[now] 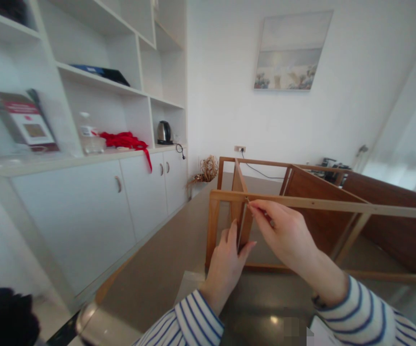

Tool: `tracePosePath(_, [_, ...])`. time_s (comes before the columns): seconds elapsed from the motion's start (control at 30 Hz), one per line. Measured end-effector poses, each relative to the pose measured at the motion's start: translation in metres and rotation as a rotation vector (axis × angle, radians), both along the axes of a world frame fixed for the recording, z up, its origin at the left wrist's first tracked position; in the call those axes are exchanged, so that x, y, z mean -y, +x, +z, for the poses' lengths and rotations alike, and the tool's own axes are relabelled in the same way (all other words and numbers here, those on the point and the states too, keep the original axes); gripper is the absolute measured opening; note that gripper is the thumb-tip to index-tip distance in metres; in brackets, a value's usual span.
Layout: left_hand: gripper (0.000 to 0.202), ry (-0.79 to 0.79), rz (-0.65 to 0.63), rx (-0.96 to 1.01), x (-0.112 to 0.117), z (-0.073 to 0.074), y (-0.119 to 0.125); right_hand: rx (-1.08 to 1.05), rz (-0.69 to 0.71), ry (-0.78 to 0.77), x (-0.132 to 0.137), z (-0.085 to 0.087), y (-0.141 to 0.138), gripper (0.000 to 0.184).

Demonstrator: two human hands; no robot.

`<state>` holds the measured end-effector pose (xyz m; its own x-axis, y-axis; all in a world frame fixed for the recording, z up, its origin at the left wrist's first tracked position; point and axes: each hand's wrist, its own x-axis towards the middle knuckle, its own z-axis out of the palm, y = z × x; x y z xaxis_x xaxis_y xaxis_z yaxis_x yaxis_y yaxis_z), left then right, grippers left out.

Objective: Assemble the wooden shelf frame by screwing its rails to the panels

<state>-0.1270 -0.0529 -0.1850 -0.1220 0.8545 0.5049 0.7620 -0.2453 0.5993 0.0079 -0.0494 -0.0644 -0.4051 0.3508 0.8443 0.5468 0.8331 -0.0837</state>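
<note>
White shelving unit (pixel 67 206) takes up our left side; no part in the job that we can see. Next down, the surface (pixel 164 269): carries our workpiece, the wooden frame (pixel 213 226), left end right in front of us, the rest running off to the right.

Progress, our read: main structure is up. The frame stands as a joined box, and two wide brown panels (pixel 312 230) already sit inside it, one mid-frame, one toward the right. Whether they're fully fastened, we can't tell. Front top rail (pixel 276 199) spans the near side. A narrow board (pixel 245 230) stands near the left end; that's the open item.

Left grip (pixel 226 254) is closed around the board just below the rail, seemingly steadying it. Right grip (pixel 283 223) is pinching a small fastener (pixel 247 199) at the rail, right by the board's top. It looks proud of the wood, so we'd call it not fully seated. Left to do: that joint, at least. Dark spots (pixel 313 203) further along the rail: holes or fasteners, too small to say.
</note>
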Motion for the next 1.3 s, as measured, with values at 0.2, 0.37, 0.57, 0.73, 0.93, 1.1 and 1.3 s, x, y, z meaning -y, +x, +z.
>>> tracePosePath(0.2, [0.063, 0.000, -0.007, -0.005, 0.000, 0.001, 0.000, -0.048, -0.020, -0.028, -0.002, 0.000, -0.005, 0.018])
tracePosePath(0.37, [0.063, -0.021, -0.018, 0.018, 0.002, 0.002, 0.000, -0.041, -0.060, -0.035, 0.001, 0.004, -0.008, 0.016])
tracePosePath(0.57, [0.061, -0.021, -0.012, 0.014, 0.003, 0.004, 0.000, -0.021, -0.111, -0.043, 0.004, 0.006, -0.012, 0.016])
tracePosePath(0.73, [0.060, -0.004, -0.001, 0.004, 0.002, 0.002, 0.001, -0.041, -0.142, -0.074, 0.002, 0.007, -0.014, 0.014])
tracePosePath(0.93, [0.062, -0.008, -0.010, 0.004, 0.003, 0.002, 0.001, -0.055, -0.198, -0.129, 0.003, 0.010, -0.016, 0.012])
tracePosePath(1.1, [0.060, -0.023, -0.001, -0.004, 0.004, 0.005, 0.002, -0.049, -0.212, -0.188, 0.003, 0.010, -0.016, 0.012])
tracePosePath(1.3, [0.058, -0.018, -0.003, -0.009, 0.004, 0.004, 0.002, -0.016, -0.261, -0.195, 0.004, 0.012, -0.018, 0.013])
